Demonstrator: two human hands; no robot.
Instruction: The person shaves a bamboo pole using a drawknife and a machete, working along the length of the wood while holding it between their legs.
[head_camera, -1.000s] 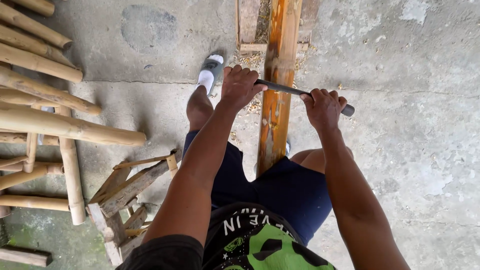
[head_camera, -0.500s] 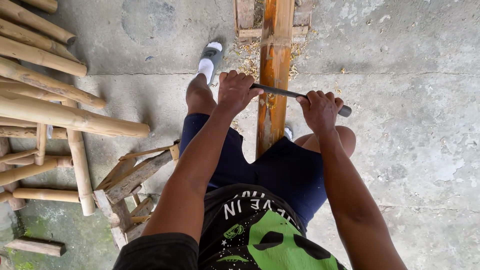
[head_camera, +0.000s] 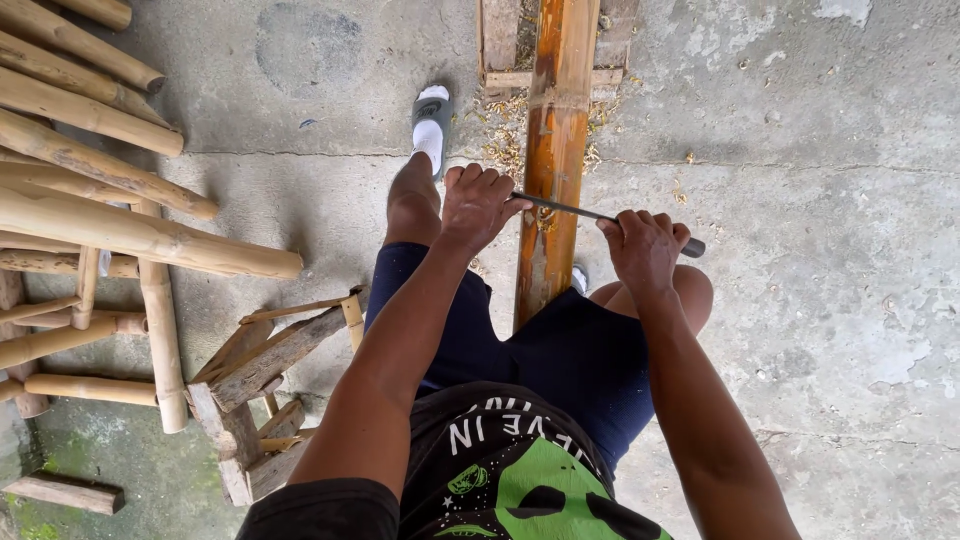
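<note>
Bamboo pole (head_camera: 552, 150), one, under one blade (head_camera: 570, 209) gripped by two hands.

A single head-worn camera looked steeply down the person's own body, close enough that the shirt filled the lower centre of the frame. It faced forward over the knees, with the left hand (head_camera: 480, 205) and right hand (head_camera: 645, 250) at mid-frame on a dark bar (head_camera: 575, 210). The concrete floor (head_camera: 830, 150) filled the right side. No second view overlapped it.
</note>
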